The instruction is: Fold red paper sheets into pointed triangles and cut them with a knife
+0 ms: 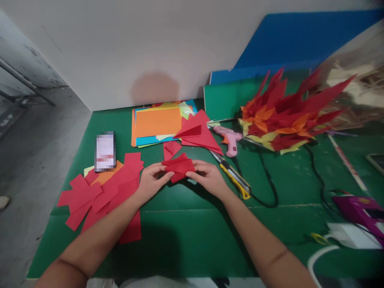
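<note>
A folded piece of red paper (180,167) is held above the green table between both hands. My left hand (154,180) pinches its left edge, thumb in front and fingers behind. My right hand (207,176) grips the right edge the same way. Just behind it lies a small red paper scrap (171,149). Larger folded red sheets (199,132) rest behind that, partly over a stack of coloured paper with an orange sheet (159,123) on top. Many cut red paper strips (105,196) are spread beside my left forearm.
A pink glue gun (229,138) and a yellow utility knife (235,178) lie right of my hands. Behind them stands a red, orange and yellow paper flame (285,112). A blurred phone (105,151) rests at left. Black cords and a purple box (358,212) are at right.
</note>
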A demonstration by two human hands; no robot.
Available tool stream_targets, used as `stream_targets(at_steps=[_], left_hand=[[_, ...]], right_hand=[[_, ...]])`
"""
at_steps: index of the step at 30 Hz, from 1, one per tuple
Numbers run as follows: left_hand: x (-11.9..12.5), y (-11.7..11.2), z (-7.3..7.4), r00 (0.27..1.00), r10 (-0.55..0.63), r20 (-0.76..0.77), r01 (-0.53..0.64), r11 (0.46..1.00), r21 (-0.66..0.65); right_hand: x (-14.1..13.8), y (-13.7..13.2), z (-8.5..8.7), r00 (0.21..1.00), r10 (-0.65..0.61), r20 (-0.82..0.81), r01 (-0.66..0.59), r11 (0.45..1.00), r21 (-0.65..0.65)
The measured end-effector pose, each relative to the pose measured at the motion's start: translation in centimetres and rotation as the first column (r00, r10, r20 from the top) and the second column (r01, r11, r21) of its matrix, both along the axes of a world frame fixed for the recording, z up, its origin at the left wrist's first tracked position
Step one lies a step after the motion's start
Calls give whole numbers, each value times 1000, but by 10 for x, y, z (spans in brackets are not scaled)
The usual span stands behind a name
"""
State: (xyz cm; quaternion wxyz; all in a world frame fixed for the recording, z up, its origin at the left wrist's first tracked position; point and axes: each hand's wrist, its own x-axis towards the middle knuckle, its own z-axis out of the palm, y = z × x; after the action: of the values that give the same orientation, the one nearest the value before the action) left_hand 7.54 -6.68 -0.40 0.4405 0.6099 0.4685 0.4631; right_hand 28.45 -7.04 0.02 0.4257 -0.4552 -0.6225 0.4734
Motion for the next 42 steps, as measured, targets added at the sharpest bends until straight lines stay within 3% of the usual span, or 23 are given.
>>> stream_targets(at_steps=[7,9,13,17,22,28,42], left_hand=[[3,-3,-10,988,-13,152,37,987,-159],[4,-3,-12,979,-47,197,79,985,-154],[3,-3,-8,980,-119,160,140,982,-128],[1,-4,-2,966,-217,142,246,941,-232],[3,-4,1,984,-149,102,173,939,-297],[5,-5,2,998,-49,26,54,968,-246],[4,-8,4,995,-76,66,89,970,-226]], right_hand=[[-3,-1,-4,991,-108,-76,98,988,-122],[-4,-1,-6,987,-135,-92,123,984,-127],[-5,-1,-8,987,-107,-124,91,987,-129],[-5,-3,-8,999,-46,-5,46,996,-82],[-7,-7,-4,985,43,165,-54,996,66],[-8,-8,-2,995,16,96,-15,1000,-4],[-8,-7,4,993,-13,113,13,1000,5]])
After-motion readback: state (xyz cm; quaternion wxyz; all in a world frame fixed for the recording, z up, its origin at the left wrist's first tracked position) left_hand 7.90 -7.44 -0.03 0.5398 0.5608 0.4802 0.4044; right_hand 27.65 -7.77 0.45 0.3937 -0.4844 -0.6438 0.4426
